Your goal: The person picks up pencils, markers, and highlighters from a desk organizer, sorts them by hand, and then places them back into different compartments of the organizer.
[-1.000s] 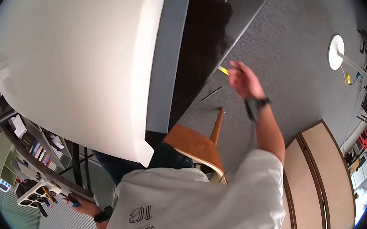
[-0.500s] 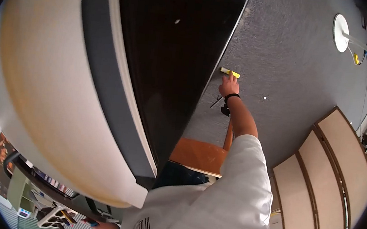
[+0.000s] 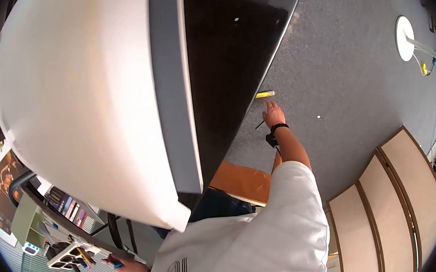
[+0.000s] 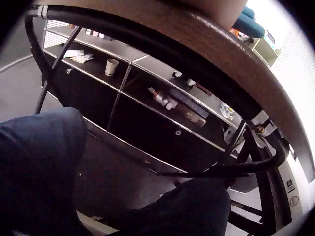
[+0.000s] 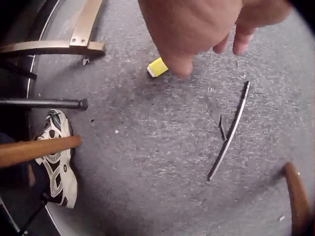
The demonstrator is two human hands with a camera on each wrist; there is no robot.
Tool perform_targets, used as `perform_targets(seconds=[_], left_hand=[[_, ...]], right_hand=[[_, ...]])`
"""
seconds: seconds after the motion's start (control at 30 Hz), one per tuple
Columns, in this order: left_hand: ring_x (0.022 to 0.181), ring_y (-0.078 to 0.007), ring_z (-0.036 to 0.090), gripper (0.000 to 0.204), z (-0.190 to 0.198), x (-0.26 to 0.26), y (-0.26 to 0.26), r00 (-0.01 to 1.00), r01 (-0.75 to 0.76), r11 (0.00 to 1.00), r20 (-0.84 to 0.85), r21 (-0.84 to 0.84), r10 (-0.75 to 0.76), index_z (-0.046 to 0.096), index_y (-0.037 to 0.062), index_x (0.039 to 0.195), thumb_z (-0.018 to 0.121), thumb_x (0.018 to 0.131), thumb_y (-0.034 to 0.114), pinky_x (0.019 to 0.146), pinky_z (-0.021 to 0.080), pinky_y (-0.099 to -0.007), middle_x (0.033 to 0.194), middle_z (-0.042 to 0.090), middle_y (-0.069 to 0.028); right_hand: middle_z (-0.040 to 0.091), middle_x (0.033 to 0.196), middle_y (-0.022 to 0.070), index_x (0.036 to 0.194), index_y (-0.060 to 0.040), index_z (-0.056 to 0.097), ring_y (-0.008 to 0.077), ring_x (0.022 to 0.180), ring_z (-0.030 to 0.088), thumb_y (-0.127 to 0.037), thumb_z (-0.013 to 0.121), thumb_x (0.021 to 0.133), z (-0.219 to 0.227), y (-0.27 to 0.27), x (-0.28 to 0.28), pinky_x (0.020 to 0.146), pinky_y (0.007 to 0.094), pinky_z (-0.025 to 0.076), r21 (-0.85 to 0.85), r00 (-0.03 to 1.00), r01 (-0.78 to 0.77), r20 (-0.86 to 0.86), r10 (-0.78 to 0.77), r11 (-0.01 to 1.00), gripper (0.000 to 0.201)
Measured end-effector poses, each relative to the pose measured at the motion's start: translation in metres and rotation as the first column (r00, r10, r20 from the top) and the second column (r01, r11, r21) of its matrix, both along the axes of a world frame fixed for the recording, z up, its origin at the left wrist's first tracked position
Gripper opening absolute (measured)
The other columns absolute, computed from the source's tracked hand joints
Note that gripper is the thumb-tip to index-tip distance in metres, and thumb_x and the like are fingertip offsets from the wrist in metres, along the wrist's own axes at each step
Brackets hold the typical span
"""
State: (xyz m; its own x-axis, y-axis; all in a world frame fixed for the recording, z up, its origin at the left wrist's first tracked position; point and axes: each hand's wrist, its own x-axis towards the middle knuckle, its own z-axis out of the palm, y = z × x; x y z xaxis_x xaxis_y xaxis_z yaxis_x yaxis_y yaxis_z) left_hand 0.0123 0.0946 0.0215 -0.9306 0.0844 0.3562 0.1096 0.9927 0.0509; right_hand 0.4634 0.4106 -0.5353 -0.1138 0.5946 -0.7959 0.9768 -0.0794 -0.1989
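Reaching down over grey carpet, the person's right hand is hovering in the head view with its fingers loosely extended; in the right wrist view the thumb and fingers are standing well apart. A yellow-and-pale stick is lying on the carpet just beyond the fingertips, at the hand's 11 o'clock, beside the edge of a dark glossy panel. Half a second ago the fingers were lying over this stick and its yellow end was pointing toward 4 o'clock; now that end is pointing toward 9 o'clock, and the hand is sitting slightly lower in the view. In the right wrist view the thumb is covering part of the stick, so whether they are touching is impossible to tell. A thin dark rod is lying at that hand's 6 o'clock there, and a black-and-white shoe is showing at 8 o'clock. Back in the head view, the left hand is resting at 7 o'clock, its fingers curling round a blue object as before, with a pen holder standing at its 9 o'clock. A wooden chair seat is showing at the right hand's 7 o'clock.
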Motion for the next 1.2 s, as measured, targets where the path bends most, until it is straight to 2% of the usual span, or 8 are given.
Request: perform_targets(seconds=[0.17, 0.23, 0.27, 0.47, 0.93, 1.0, 1.07, 1.2], left_hand=[[0.115, -0.0329, 0.065, 0.056, -0.004, 0.021, 0.035, 0.999, 0.032, 0.998, 0.019, 0.058, -0.033, 0.05, -0.008, 0.143, 0.063, 0.105, 0.032, 0.099, 0.051, -0.0409, 0.132, 0.064, -0.024], [0.113, -0.0294, 0.064, 0.048, -0.003, 0.006, -0.016, 0.998, 0.056, 0.998, 0.018, -0.002, -0.056, 0.054, -0.0086, 0.138, 0.063, 0.105, 0.025, 0.102, 0.049, -0.0391, 0.126, 0.067, -0.0216], [0.11, -0.0265, 0.062, 0.037, -0.001, 0.021, 0.011, 0.977, -0.092, 0.944, 0.21, 0.316, 0.025, 0.059, -0.0071, 0.127, 0.063, 0.105, 0.022, 0.101, 0.048, -0.0393, 0.12, 0.067, -0.0182], [0.101, -0.0165, 0.061, 0.015, -0.017, 0.032, 0.034, 0.998, 0.066, 0.953, -0.003, 0.295, -0.069, 0.06, 0.0036, 0.112, 0.065, 0.098, 0.003, 0.094, 0.048, -0.032, 0.106, 0.064, -0.0066], [0.093, -0.0155, 0.06, 0.017, 0.0, 0.039, 0.047, 0.978, 0.169, 0.897, 0.044, 0.408, -0.204, 0.06, 0.0043, 0.107, 0.066, 0.094, -0.003, 0.09, 0.048, -0.0294, 0.101, 0.065, -0.0053], [0.098, -0.0145, 0.062, 0.015, -0.001, 0.039, 0.046, 0.977, 0.109, 0.715, 0.058, 0.69, -0.204, 0.062, 0.0028, 0.111, 0.064, 0.097, -0.001, 0.091, 0.049, -0.029, 0.105, 0.067, -0.0059], [0.101, -0.0144, 0.064, 0.015, 0.003, 0.039, 0.038, 0.969, 0.116, 0.632, 0.054, 0.766, -0.242, 0.062, 0.0021, 0.114, 0.063, 0.099, 0.001, 0.092, 0.051, -0.0287, 0.108, 0.067, -0.0071], [0.093, -0.0131, 0.064, 0.018, 0.006, 0.036, 0.022, 0.932, 0.1, 0.315, 0.022, 0.944, -0.362, 0.06, 0.0035, 0.117, 0.064, 0.099, 0.002, 0.086, 0.052, -0.0273, 0.104, 0.068, -0.0075]], right_hand=[[0.048, 0.156, 0.0097, 0.148, -0.0121, 0.05, 0.0292, 0.145, 0.045, -0.018, 0.052, 0.099, 0.022, 0.034, -0.014, 0.112, 0.0419, 0.046, -0.144, 0.93, -0.323, 0.136, 0.342, 0.935, 0.05], [0.046, 0.159, 0.0073, 0.15, -0.0135, 0.05, 0.0226, 0.147, 0.042, -0.025, 0.046, 0.103, -0.028, 0.026, -0.013, 0.119, 0.042, 0.037, 0.123, 0.997, -0.058, -0.048, 0.065, 0.991, 0.049], [0.045, 0.159, 0.0105, 0.151, -0.0105, 0.049, 0.0262, 0.145, 0.044, -0.026, 0.046, 0.103, -0.023, 0.058, -0.037, 0.117, 0.0439, 0.037, -0.214, 0.793, -0.574, 0.097, 0.602, 0.79, 0.05], [0.051, 0.147, 0.0129, 0.144, -0.0087, 0.053, 0.0297, 0.138, 0.047, -0.021, 0.051, 0.099, -0.034, 0.025, -0.204, 0.112, 0.0456, 0.04, 0.114, 0.689, -0.671, -0.271, 0.672, 0.733, 0.046], [0.066, 0.113, 0.0197, 0.123, -0.0036, 0.064, 0.0392, 0.116, 0.057, -0.007, 0.063, 0.087, 0.016, -0.001, 0.03, 0.1, 0.0504, 0.049, 0.237, 0.922, -0.227, -0.26, 0.287, 0.945, 0.036], [0.067, 0.113, 0.0183, 0.116, -0.0022, 0.066, 0.0352, 0.114, 0.057, -0.008, 0.065, 0.084, 0.057, 0.019, 0.041, 0.098, 0.0492, 0.05, 0.207, 0.937, -0.26, -0.18, 0.298, 0.943, 0.033], [0.07, 0.11, 0.0154, 0.103, -0.001, 0.069, 0.0302, 0.115, 0.06, -0.01, 0.069, 0.081, 0.08, 0.033, 0.067, 0.092, 0.0479, 0.052, 0.11, 0.551, -0.828, -0.019, 0.834, 0.549, 0.024], [0.073, 0.096, 0.0102, 0.099, -0.0004, 0.071, 0.0232, 0.096, 0.069, -0.014, 0.07, 0.083, 0.221, 0.098, 0.08, 0.076, 0.0412, 0.056, 0.061, 0.136, -0.987, -0.147, 0.98, 0.147, 0.021]])
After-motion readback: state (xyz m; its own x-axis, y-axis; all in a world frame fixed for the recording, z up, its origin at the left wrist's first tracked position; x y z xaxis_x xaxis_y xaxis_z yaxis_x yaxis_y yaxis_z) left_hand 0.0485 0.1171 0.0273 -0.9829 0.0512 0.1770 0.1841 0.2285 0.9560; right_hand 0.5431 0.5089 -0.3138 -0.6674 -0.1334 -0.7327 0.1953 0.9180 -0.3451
